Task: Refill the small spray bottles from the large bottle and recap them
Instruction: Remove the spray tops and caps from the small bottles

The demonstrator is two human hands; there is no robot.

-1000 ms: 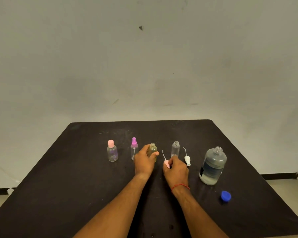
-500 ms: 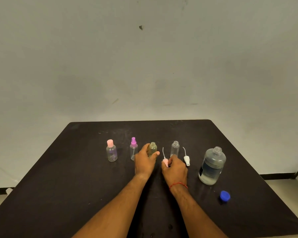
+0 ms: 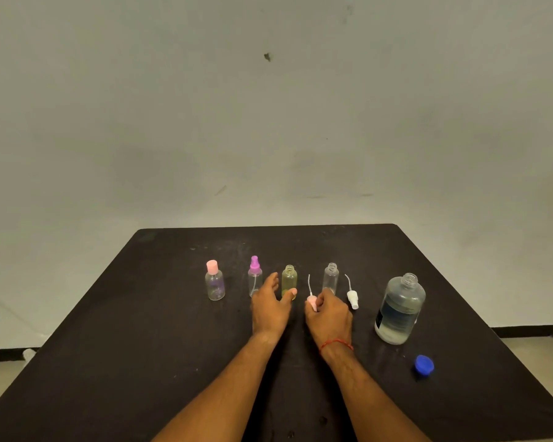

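Two hands hover over the black table, well in from every edge. Left hand is spread, thumb touching the uncapped yellow bottle; right hand pinches the pink spray cap just beside it. Large bottle stands open at right, blue cap nearer that edge.

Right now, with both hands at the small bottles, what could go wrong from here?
The uncapped yellow-green small plastic bottle stands by the thumb of the left hand; a nudge could tip it.
The right hand pinches the pink spray cap, its thin dip tube sticking out; the tube could bend or miss a neck.
The large clear bottle stands open, its round blue cap lying apart; a knock might spill it.
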